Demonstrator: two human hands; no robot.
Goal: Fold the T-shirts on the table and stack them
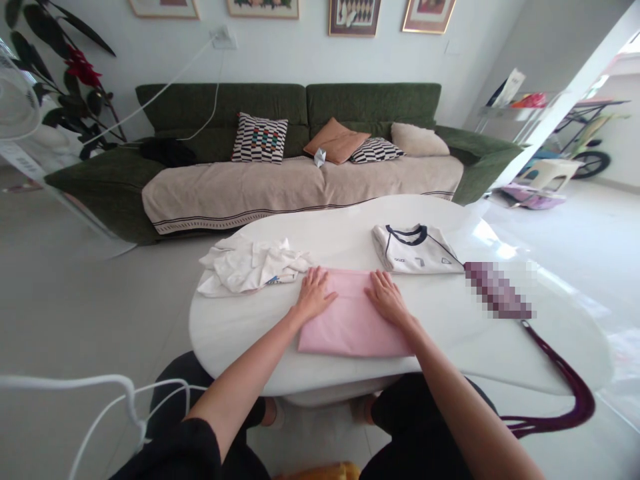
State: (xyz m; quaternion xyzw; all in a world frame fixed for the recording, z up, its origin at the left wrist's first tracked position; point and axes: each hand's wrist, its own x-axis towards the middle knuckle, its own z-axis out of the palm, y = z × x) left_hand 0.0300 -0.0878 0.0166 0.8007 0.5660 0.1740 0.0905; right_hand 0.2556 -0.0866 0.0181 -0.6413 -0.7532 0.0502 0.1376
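A pink folded garment (353, 327) lies flat on the white table (240, 353) right in front of me. My left hand (316, 293) rests on its far left corner, palm down with the fingers stretched out. On the far right corner my right hand (387, 299) lies the same way, fingers spread. Just beyond my left hand is a crumpled white cloth (245, 267) with a bit of blue print. A white shirt with a dark collar (417, 250) sits folded past my right hand.
At the table's right lies a blurred maroon item (497, 290) whose strap (575, 387) hangs over the edge. A green sofa (370, 103) with cushions stands behind the table. White cables (100, 383) cross the lower left.
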